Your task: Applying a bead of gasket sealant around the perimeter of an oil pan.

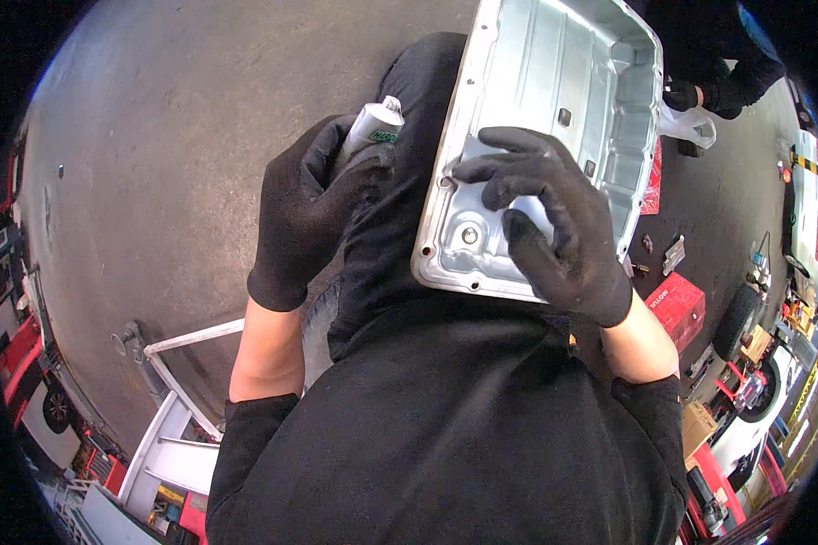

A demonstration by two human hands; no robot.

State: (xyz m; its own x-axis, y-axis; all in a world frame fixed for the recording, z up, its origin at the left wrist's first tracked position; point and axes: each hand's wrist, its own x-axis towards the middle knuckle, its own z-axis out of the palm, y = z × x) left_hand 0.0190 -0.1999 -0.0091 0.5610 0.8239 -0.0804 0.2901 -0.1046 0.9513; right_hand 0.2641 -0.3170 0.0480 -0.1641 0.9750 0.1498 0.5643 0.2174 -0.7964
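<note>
Floor beneath tube, metal pan

A vehicle workshop, this was! A white car stood off right, a black tyre and red box sat on the stained floor, and a bolt-holed metal pan gleamed up front.

Blk-gloved L hand, matching blk-gloved R hand, snug knit cuffs, loose blk top, elbow-length sleeves, dk trousers, prob. blk, partly hidden
</note>
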